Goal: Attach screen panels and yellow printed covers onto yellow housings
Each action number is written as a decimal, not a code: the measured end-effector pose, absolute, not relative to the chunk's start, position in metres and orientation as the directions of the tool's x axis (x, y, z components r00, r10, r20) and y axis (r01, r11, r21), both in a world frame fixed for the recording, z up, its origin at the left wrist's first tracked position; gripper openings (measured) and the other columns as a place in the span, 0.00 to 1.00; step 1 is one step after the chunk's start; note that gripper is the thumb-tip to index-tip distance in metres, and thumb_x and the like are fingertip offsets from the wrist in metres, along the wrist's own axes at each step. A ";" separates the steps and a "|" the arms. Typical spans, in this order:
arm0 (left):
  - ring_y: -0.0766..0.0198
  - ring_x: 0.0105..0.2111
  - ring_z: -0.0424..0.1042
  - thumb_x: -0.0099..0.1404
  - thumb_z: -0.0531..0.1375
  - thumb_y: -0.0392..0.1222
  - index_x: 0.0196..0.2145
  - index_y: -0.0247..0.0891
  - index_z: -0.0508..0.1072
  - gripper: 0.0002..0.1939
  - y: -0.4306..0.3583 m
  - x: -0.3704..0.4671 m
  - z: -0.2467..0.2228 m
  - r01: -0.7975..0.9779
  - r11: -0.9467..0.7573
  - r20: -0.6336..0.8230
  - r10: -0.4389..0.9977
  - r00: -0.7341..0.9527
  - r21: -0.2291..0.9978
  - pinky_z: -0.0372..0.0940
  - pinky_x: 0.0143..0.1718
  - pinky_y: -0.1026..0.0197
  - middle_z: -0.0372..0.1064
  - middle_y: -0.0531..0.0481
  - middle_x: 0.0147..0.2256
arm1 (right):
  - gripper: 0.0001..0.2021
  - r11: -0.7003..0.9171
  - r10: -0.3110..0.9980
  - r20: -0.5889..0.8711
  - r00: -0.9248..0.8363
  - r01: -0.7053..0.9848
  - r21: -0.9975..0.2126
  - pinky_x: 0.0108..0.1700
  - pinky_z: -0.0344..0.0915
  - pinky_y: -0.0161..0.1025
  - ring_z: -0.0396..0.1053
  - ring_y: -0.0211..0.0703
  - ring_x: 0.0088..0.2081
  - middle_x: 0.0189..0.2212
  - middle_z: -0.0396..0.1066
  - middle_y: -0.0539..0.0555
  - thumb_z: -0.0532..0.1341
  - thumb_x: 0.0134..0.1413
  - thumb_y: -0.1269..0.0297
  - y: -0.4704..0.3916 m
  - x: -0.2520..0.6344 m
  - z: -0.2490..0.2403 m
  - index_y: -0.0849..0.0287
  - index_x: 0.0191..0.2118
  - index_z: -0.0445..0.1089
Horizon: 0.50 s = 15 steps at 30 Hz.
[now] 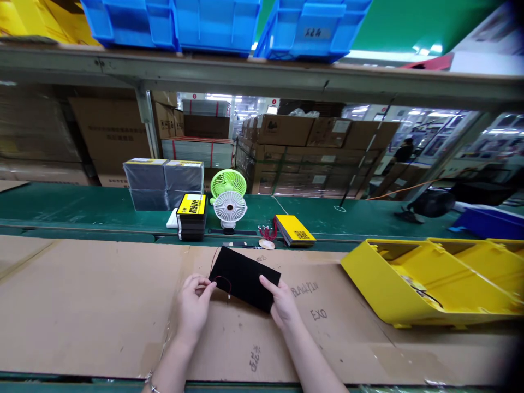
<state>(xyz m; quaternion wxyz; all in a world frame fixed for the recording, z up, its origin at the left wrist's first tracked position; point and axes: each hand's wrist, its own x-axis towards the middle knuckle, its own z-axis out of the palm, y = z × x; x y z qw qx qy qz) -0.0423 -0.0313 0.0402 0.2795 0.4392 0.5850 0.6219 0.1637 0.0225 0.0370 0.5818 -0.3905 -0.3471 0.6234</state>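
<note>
Black panel [241, 270] lies between 2 hands, right hand [285, 304] gripping its edge, left hand [192, 308] apparently pinching thin red wire [231, 285]; likely wire-handling step, next move calling for slack.

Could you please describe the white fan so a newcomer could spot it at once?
On the green bench beyond the brown cardboard, find the yellow-topped stack. Just right of it stands the white fan, nearer than the bright green fan behind it.

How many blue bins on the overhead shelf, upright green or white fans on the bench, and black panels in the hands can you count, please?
Blue bins: 3
Green fan: 1
White fan: 1
Black panel: 1
Total: 6
</note>
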 end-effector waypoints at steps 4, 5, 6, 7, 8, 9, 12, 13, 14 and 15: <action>0.60 0.33 0.70 0.52 0.62 0.50 0.25 0.36 0.71 0.13 -0.028 -0.044 0.035 0.054 -0.081 0.096 0.895 -0.436 0.995 0.64 0.37 0.60 0.70 0.47 0.33 | 0.22 -0.088 0.996 -0.094 -0.008 -0.440 -0.894 0.56 0.58 0.51 0.66 0.55 0.50 0.44 0.73 0.56 0.69 0.40 0.62 0.022 0.163 0.038 0.59 0.45 0.71; 0.60 0.32 0.70 0.51 0.62 0.50 0.25 0.36 0.71 0.13 -0.027 -0.045 0.034 0.040 -0.058 0.069 0.897 -0.436 0.998 0.64 0.37 0.60 0.71 0.47 0.31 | 0.22 -0.088 0.995 -0.096 -0.003 -0.436 -0.896 0.55 0.58 0.51 0.66 0.55 0.50 0.43 0.73 0.56 0.69 0.39 0.61 0.022 0.163 0.039 0.59 0.44 0.71; 0.61 0.31 0.70 0.50 0.63 0.51 0.25 0.36 0.71 0.14 -0.026 -0.045 0.033 0.029 -0.042 0.050 0.896 -0.442 0.999 0.63 0.36 0.60 0.72 0.47 0.30 | 0.21 -0.087 0.995 -0.097 0.001 -0.432 -0.897 0.55 0.58 0.52 0.66 0.56 0.50 0.43 0.74 0.56 0.70 0.39 0.61 0.021 0.162 0.039 0.59 0.43 0.72; 0.61 0.30 0.70 0.50 0.63 0.51 0.25 0.36 0.71 0.14 -0.026 -0.046 0.032 0.019 -0.035 0.039 0.892 -0.450 0.999 0.63 0.36 0.60 0.72 0.48 0.29 | 0.21 -0.087 0.995 -0.097 0.002 -0.429 -0.899 0.55 0.58 0.52 0.66 0.56 0.50 0.42 0.74 0.56 0.70 0.38 0.61 0.021 0.162 0.040 0.59 0.43 0.72; 0.61 0.30 0.70 0.49 0.64 0.52 0.25 0.36 0.71 0.15 -0.025 -0.046 0.032 0.006 -0.034 0.032 0.890 -0.455 0.999 0.63 0.36 0.60 0.72 0.48 0.28 | 0.21 -0.086 0.995 -0.095 0.002 -0.426 -0.901 0.55 0.58 0.52 0.66 0.56 0.50 0.42 0.74 0.55 0.70 0.38 0.61 0.021 0.162 0.041 0.59 0.42 0.72; 0.61 0.29 0.70 0.48 0.64 0.52 0.25 0.36 0.72 0.15 -0.025 -0.046 0.031 -0.014 -0.033 0.023 0.890 -0.456 0.999 0.63 0.36 0.60 0.72 0.48 0.27 | 0.21 -0.084 0.995 -0.095 0.003 -0.423 -0.902 0.55 0.58 0.51 0.67 0.55 0.50 0.42 0.74 0.55 0.70 0.37 0.61 0.020 0.161 0.041 0.59 0.42 0.72; 0.62 0.28 0.70 0.47 0.64 0.53 0.26 0.35 0.72 0.17 -0.024 -0.046 0.029 -0.089 -0.023 -0.018 0.898 -0.441 0.996 0.63 0.33 0.61 0.71 0.50 0.25 | 0.21 -0.082 0.996 -0.094 0.008 -0.419 -0.904 0.55 0.59 0.51 0.67 0.55 0.49 0.41 0.74 0.56 0.71 0.36 0.61 0.019 0.160 0.044 0.59 0.41 0.73; 0.62 0.27 0.70 0.47 0.64 0.53 0.26 0.35 0.72 0.17 -0.024 -0.047 0.029 -0.112 -0.024 -0.027 0.900 -0.436 0.993 0.64 0.33 0.61 0.71 0.50 0.24 | 0.21 -0.080 0.996 -0.093 0.011 -0.419 -0.904 0.55 0.59 0.51 0.67 0.56 0.49 0.42 0.74 0.56 0.70 0.37 0.60 0.019 0.160 0.044 0.59 0.42 0.73; 0.63 0.27 0.70 0.48 0.64 0.53 0.26 0.35 0.72 0.17 -0.023 -0.047 0.028 -0.130 -0.028 -0.031 0.902 -0.432 0.991 0.64 0.33 0.61 0.71 0.50 0.24 | 0.21 -0.079 0.996 -0.093 0.012 -0.419 -0.905 0.55 0.59 0.52 0.67 0.56 0.49 0.42 0.74 0.56 0.70 0.37 0.60 0.019 0.160 0.044 0.59 0.42 0.73; 0.63 0.27 0.70 0.48 0.64 0.53 0.26 0.35 0.72 0.17 -0.023 -0.047 0.028 -0.146 -0.032 -0.034 0.904 -0.427 0.989 0.65 0.34 0.61 0.71 0.51 0.24 | 0.21 -0.080 0.996 -0.092 0.009 -0.418 -0.905 0.55 0.59 0.52 0.67 0.56 0.49 0.42 0.74 0.56 0.70 0.37 0.60 0.019 0.160 0.044 0.59 0.42 0.73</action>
